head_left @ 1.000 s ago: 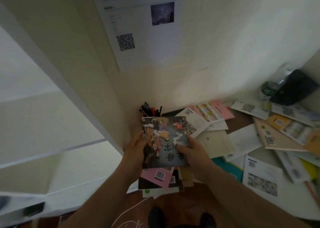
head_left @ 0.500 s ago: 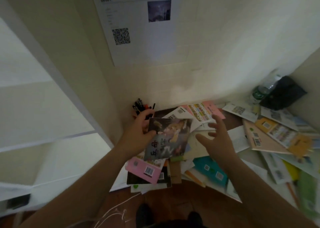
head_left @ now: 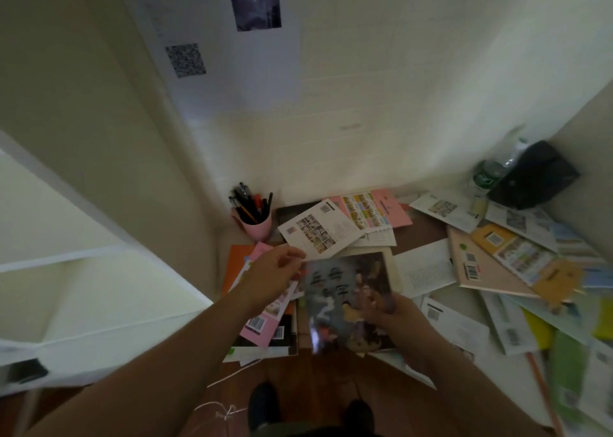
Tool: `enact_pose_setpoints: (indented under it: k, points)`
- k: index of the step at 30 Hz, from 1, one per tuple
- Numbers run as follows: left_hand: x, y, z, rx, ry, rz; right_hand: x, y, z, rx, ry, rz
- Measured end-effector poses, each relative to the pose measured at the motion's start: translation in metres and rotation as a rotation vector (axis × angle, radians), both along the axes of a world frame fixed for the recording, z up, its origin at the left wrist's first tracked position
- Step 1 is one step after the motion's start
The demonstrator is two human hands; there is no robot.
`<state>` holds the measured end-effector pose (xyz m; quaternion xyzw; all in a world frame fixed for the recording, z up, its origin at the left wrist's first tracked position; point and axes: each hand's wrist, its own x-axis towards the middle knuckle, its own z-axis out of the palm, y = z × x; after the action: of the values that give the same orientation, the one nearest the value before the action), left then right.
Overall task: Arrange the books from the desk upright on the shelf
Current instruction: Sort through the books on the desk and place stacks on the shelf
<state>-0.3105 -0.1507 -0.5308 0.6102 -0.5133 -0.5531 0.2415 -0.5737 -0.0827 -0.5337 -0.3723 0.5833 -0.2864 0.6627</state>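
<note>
Cluttered desk (head_left: pixel 428 231); dark book (head_left: pixel 348 300) pinched between left hand (head_left: pixel 272 277), right hand (head_left: pixel 394 313).

A study corner in a home or dorm room, by the look of it. The surface (head_left: pixel 428 231) is brown and tucked into a pale tiled wall corner, buried under loose books and booklets (head_left: pixel 321 229) beyond the fingers (head_left: pixel 292 254). A pink cup of pens (head_left: pixel 253 216) sits up past the left-hand fingers, right in the corner. Taped to the wall above hangs a printed sheet (head_left: pixel 232 48) with a QR code and a small photo. Off to the left of the fingers, a white shelf unit (head_left: pixel 66 257) stands against the wall. Far to the right, a plastic bottle (head_left: pixel 489 174) beside a black pouch (head_left: pixel 534 174).
</note>
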Motion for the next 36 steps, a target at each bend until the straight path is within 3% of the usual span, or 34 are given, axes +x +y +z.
enact_pose_setpoints:
  k: [3,7,11,14,18,21,25,27,30,36]
  points:
    - [-0.004,-0.013,-0.037,-0.091,-0.258,-0.062,-0.030,0.002,-0.006,0.073,-0.106,-0.279]
    - [-0.024,-0.045,-0.074,-0.237,-0.621,-0.279,-0.052,0.012,-0.011,0.110,-0.116,-0.442]
    - [-0.053,-0.071,-0.094,-0.200,-0.778,-0.480,-0.064,0.026,-0.019,0.126,-0.105,-0.507]
    - [-0.058,-0.081,-0.108,-0.237,-0.851,-0.396,-0.073,0.031,-0.029,0.130,-0.073,-0.480]
    - [-0.058,-0.066,-0.084,-0.390,-0.674,-0.284,-0.078,0.025,-0.033,0.147,-0.108,-0.473]
    - [-0.062,-0.052,-0.048,-0.443,-0.476,-0.030,-0.079,0.015,-0.026,0.159,-0.146,-0.442]
    - [-0.071,-0.030,-0.013,-0.114,0.226,0.401,-0.078,0.001,-0.013,0.180,-0.263,-0.404]
    - [-0.070,-0.017,-0.007,0.028,0.462,0.512,-0.078,-0.001,-0.010,0.198,-0.307,-0.409]
    - [-0.073,0.002,0.002,0.103,0.600,0.603,-0.081,-0.003,-0.004,0.203,-0.347,-0.381]
    - [-0.083,0.025,0.008,0.141,0.641,0.684,-0.093,0.005,-0.003,0.226,-0.377,-0.394]
